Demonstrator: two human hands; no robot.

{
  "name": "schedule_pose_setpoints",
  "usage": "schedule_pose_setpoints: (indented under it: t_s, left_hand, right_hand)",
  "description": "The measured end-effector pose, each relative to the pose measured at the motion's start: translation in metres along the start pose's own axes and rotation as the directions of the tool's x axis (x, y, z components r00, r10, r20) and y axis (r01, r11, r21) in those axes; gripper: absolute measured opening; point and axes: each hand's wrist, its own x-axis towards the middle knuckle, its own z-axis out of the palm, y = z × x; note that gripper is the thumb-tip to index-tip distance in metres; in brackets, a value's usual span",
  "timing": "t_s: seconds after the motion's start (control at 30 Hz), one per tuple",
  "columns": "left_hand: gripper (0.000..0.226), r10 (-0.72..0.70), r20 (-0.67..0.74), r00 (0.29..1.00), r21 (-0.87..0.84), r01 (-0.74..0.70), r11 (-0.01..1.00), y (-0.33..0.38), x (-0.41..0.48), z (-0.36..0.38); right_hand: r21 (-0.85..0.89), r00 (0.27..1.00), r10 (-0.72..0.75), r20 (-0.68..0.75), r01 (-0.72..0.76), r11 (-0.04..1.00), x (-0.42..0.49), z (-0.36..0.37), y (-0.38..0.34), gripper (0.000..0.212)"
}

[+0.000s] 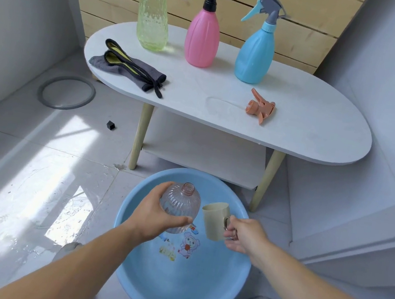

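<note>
Clear bottle [180, 203], gripped in the left hand [156, 213] over the blue basin [170, 288], seems ready for filling: the right hand [245, 235], pinching the beige cup [212, 222] by its handle alongside, must tip it over the neck.

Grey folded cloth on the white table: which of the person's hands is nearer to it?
Left. The left hand, gripping a clear ribbed plastic bottle, lies down-right of the grey cloth; the right hand, holding a beige plastic cup, lies farther right.

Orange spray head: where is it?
Head view: the orange spray head lies on the white table, right of centre, in front of the blue bottle.
</note>
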Motion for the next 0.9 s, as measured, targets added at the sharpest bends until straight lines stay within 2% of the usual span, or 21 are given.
schedule_pose_setpoints:
  t_s: [0.17,0.43,0.9]
  left_hand:
    - [0.092,-0.006,-0.011,1.0,-0.02,0.006,1.0,-0.004,0.004,0.001]
    - [0.084,-0.036,-0.016,0.999,-0.039,0.035,0.999,-0.004,0.01,0.005]
    - [0.091,-0.038,-0.015,0.999,-0.05,0.037,0.998,0.0,0.009,0.003]
  right_hand:
    - [-0.038,0.994,0.111,0.007,-0.111,0.993,0.024,0.002,0.015,0.03]
    - [-0.059,0.988,0.154,-0.008,-0.155,0.986,0.055,0.011,0.023,0.032]
    - [-0.176,0.994,0.105,-0.005,-0.104,0.979,0.058,0.024,0.029,0.034]
